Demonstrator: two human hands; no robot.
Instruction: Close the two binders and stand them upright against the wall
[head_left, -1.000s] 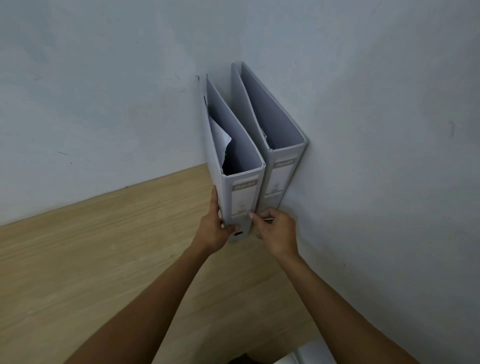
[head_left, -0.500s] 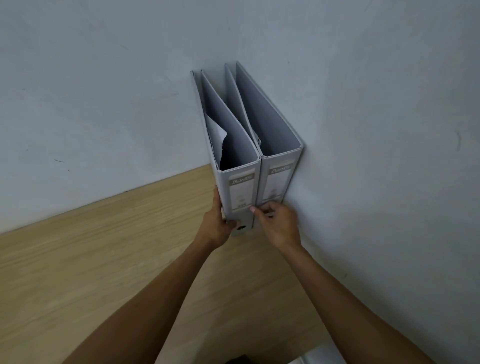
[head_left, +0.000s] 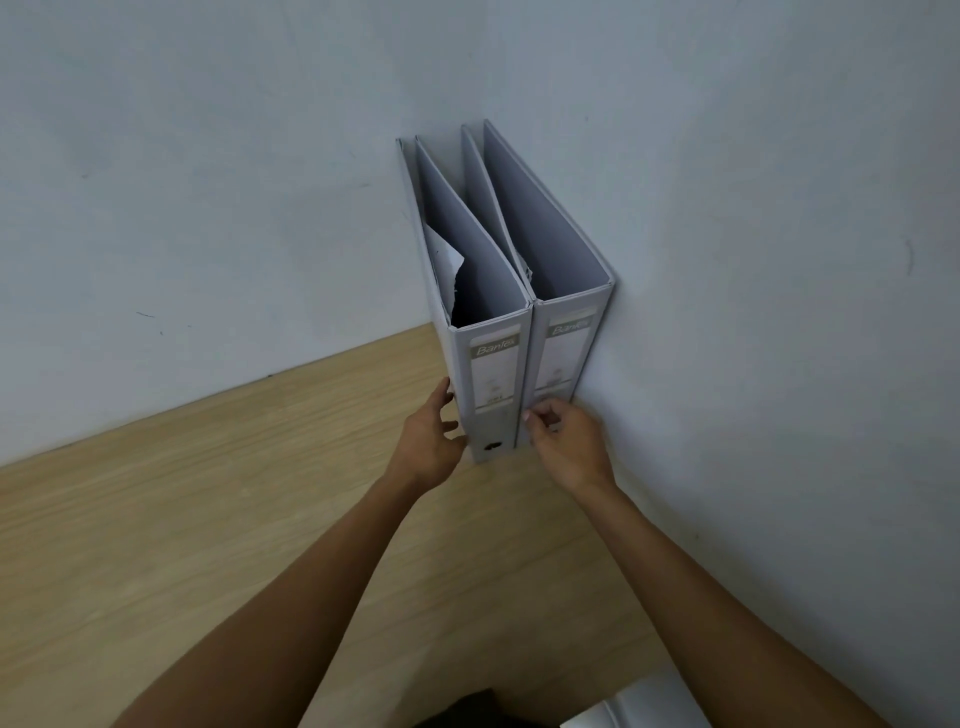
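- Two pale walls (head_left: 779, 260) meet in a corner above a wooden desk (head_left: 182, 545); nothing else of size lies on the bare wood in view.
- The right binder (head_left: 563, 348) stands upright in that corner, its right cover against the side wall and its far edge toward the back wall.
- The left binder (head_left: 493, 374) stands upright just beside it, covers touching, spines facing the person; a curled loose sheet (head_left: 444, 260) shows inside its top.
- Both binders look closed and standing, so the task appears all but done; what seems left is a last squaring of the spines and letting go.
- The left hand (head_left: 428, 447) lies flat against the left binder's outer cover near its foot, fingers loosely spread, steadying rather than clasping.
- The right hand (head_left: 569, 441) is loosely curled at the foot of the right binder's spine, fingertips touching it, enclosing nothing.
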